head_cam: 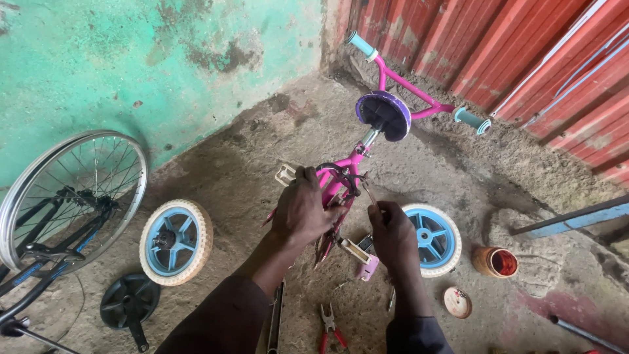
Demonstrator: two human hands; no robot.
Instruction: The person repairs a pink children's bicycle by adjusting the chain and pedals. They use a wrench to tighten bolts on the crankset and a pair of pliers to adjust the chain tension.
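Small pink bike [350,167] lies upside-down on dirt floor [262,151], btwn both hands. Left hand [303,211] fingers closed round frame nr crank. Right hand [392,231] grips thin tool [371,194]. Best: steady frame, keep tool square.

The bike frame [341,180] was glossy pink painted metal; the wheels [175,242] looked like matt plastic; the floor [249,151] was rough concrete, the wall [131,59] flaking paint.
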